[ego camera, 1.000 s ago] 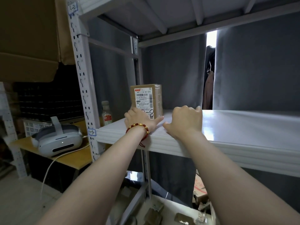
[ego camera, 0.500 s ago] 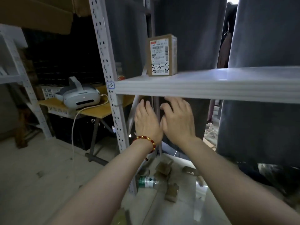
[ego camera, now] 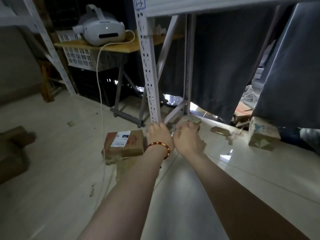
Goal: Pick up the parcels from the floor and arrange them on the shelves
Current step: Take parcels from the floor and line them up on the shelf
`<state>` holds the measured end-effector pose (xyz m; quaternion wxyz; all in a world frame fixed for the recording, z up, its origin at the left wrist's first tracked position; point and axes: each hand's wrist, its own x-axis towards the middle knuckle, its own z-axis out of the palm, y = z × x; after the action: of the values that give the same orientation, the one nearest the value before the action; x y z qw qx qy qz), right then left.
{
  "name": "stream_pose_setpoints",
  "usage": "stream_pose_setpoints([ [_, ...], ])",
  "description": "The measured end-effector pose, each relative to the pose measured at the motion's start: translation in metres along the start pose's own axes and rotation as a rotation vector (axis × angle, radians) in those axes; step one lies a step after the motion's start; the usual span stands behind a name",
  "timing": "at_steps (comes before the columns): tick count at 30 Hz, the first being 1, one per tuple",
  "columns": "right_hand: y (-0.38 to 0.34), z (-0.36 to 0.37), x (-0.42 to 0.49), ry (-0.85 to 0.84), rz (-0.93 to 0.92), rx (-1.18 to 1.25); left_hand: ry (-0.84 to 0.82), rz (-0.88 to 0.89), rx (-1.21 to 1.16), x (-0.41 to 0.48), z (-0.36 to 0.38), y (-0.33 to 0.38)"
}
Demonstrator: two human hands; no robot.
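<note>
A brown cardboard parcel [ego camera: 124, 144] lies flat on the floor [ego camera: 52, 170], white label up, just left of the left hand [ego camera: 160, 135]; a smaller parcel [ego camera: 194, 120] sits beyond the fingertips of the right hand [ego camera: 187, 139], a flat one [ego camera: 220, 131] lies further right, and a bigger taped one [ego camera: 261, 138] stands near the grey curtain [ego camera: 216, 66]; both hands reach down side by side, nearly touching, and grip none of the parcels; the left hand's fingers are stretched out and apart, a red and gold bracelet [ego camera: 160, 145] on its wrist; the right hand is blurred, so I cannot tell how its fingers lie; the perforated shelf upright [ego camera: 149, 70] rises just behind the left hand; further left a white headset [ego camera: 101, 32] rests on a wooden surface [ego camera: 121, 47], its cable [ego camera: 99, 84] trailing to the floor.
</note>
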<state>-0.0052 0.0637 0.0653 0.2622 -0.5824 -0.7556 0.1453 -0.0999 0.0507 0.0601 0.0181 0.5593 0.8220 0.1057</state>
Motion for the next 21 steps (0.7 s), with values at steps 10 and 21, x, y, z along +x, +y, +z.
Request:
stream_pose_setpoints([
  [10, 0.008, 0.073, -0.031, -0.537, 0.137, 0.096, -0.211, -0.172, -0.010, -0.027, 0.047, -0.095],
  [21, 0.004, 0.129, -0.040, -0.713, 0.211, 0.234, -0.323, -0.424, -0.168, -0.030, 0.094, -0.133],
])
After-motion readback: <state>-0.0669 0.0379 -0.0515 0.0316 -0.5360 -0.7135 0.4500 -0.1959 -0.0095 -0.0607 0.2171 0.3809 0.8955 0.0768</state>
